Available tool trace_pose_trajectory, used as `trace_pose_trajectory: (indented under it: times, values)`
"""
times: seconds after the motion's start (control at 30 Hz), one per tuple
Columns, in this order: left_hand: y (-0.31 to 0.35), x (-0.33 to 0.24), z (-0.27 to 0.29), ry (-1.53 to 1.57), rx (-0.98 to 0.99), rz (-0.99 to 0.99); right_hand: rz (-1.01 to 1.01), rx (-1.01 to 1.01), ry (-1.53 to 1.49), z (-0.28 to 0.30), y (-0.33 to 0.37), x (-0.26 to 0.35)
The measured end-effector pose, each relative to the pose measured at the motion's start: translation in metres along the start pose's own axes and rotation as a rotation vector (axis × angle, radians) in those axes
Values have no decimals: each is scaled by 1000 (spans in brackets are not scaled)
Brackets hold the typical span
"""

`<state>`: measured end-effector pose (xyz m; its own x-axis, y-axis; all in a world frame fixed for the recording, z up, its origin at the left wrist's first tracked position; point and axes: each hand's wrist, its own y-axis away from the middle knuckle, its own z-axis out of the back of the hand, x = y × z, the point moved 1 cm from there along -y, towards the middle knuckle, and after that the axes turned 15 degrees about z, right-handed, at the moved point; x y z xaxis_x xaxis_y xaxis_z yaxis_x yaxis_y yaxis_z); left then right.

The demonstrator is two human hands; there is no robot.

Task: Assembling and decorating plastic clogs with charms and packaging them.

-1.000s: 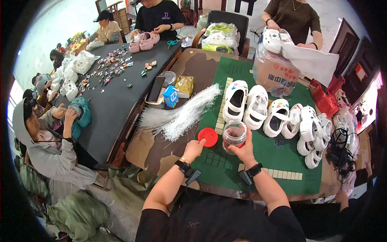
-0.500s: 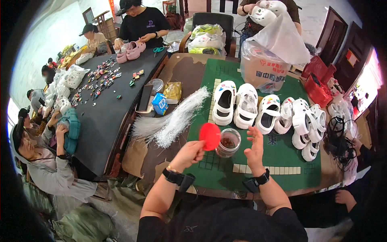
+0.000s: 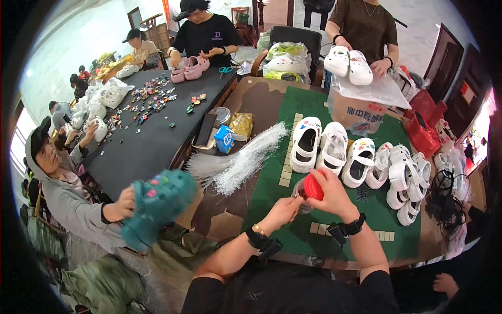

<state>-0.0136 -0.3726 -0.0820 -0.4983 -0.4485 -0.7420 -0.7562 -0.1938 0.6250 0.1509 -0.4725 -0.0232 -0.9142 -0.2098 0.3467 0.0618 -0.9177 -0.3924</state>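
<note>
A clear round jar [image 3: 300, 191] with brownish contents stands tilted on the green mat, partly hidden by my hands. My left hand [image 3: 283, 213] is closed at its near left side, fingers against the glass. In my right hand [image 3: 334, 194] is the red lid [image 3: 312, 186], gripped by its edge and held over the jar's mouth. Whether the lid sits on the rim is hidden. Just beyond my hands stand white clogs [image 3: 305, 144] with coloured charms, in a row reaching to the right.
A bundle of thin white plastic strands [image 3: 240, 159] lies left of the green mat [image 3: 266, 201]. Near it are a blue packet [image 3: 224, 139] and a phone [image 3: 204, 130]. At left, a co-worker holds teal clogs [image 3: 159, 206]. Across the table, another person holds white clogs over a bagged box [image 3: 361, 104].
The red lid has passed from my left hand to my right and come over the jar. My left hand has moved to the jar's side. The left co-worker has swung the teal clogs nearer.
</note>
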Motion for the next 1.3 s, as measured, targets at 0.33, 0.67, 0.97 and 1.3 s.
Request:
trace_pose_trajectory:
  times: [0.33, 0.67, 0.97, 1.3]
  values:
    - [-24, 31, 2, -195, -504, -345, 116, 287, 79, -5, -12, 3]
    - [-32, 38, -7, -196, -500, -314, 149, 252, 208, -16, -11, 5]
    - [-34, 38, -8, -275, -536, -321, 98, 192, 204, -23, -14, 9]
    - [-46, 41, -2, -311, -481, -487, 231, 345, 112, -22, -34, -5]
